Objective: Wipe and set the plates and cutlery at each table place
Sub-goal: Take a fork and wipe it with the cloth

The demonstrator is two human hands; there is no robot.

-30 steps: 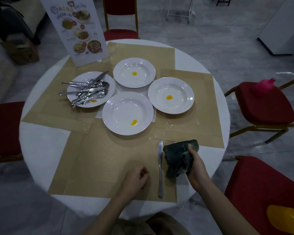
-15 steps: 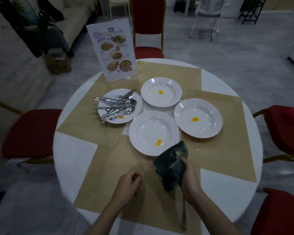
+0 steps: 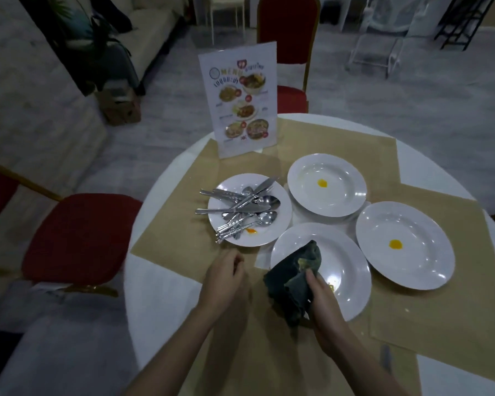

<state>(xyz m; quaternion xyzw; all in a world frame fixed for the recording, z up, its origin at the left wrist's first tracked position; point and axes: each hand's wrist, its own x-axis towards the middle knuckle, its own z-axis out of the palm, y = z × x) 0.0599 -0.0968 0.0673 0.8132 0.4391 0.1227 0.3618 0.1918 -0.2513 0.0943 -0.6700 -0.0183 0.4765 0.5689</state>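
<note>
My right hand [image 3: 322, 304] grips a dark cloth [image 3: 293, 281] that lies over the left part of the nearest white plate [image 3: 346, 270]. My left hand [image 3: 223, 278] hovers with curled fingers over the placemat, holding nothing, just below the cutlery plate [image 3: 272, 232]. That plate carries a pile of spoons, forks and knives [image 3: 240, 208] and an orange spot. Two more white plates, one at the back [image 3: 326, 185] and one at the right [image 3: 405, 244], each have a yellow spot in the middle. A single knife [image 3: 385, 358] lies on the mat at my right forearm.
A round white table [image 3: 160, 310] bears tan placemats [image 3: 183, 224]. An upright menu card [image 3: 240, 98] stands at the back left. Red chairs stand at the left [image 3: 77, 238], behind the table [image 3: 289, 52] and at the right edge.
My right hand has carried the cloth forward from beside the knife onto the nearest plate. My left hand has moved forward toward the cutlery plate. The view has shifted left.
</note>
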